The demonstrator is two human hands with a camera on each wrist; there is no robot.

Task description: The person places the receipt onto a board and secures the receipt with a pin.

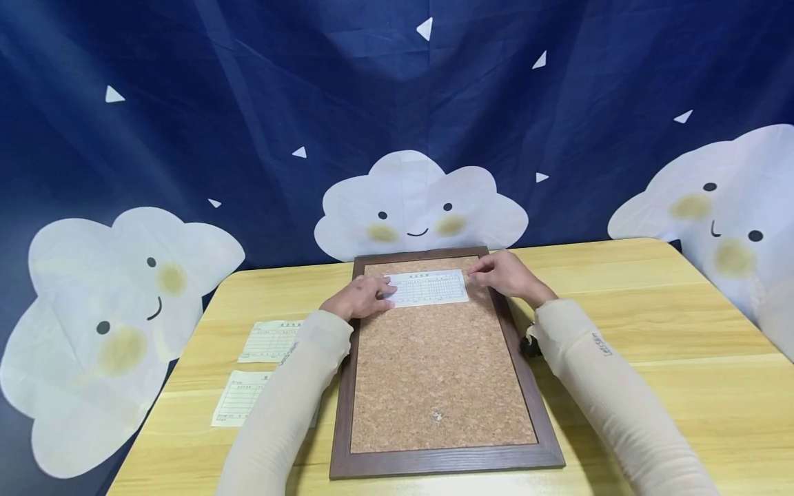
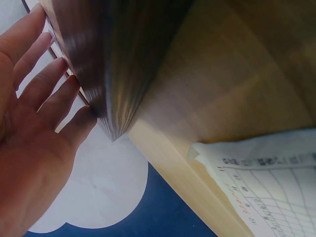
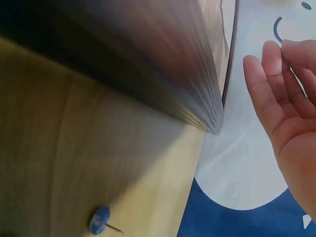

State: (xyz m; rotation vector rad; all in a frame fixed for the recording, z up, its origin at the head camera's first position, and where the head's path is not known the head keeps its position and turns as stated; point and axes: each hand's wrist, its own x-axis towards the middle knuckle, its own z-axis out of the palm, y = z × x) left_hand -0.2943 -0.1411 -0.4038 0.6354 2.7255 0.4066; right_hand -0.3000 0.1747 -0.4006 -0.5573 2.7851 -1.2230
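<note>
A corkboard [image 1: 443, 372] with a dark brown wooden frame lies on the table. Across its upper part is a white printed slip [image 1: 428, 288], ruled like a form. My left hand [image 1: 360, 296] rests over the slip's left end, its fingers extended onto the paper. In the left wrist view the fingers [image 2: 42, 86] reach over the frame's edge. At the slip's right end, my right hand [image 1: 505, 274] holds thumb and forefinger pinched together; something small between them is mostly hidden. The right wrist view shows the other fingers [image 3: 261, 86] loosely bent beside the frame.
Two more printed slips, an upper one [image 1: 267, 341] and a lower one [image 1: 238, 399], lie left of the board, partly behind my left sleeve. A blue thumbtack [image 3: 100, 219] lies on the table right of the board. Behind the table [image 1: 670, 331] hangs a dark blue cloud-patterned cloth [image 1: 360, 83].
</note>
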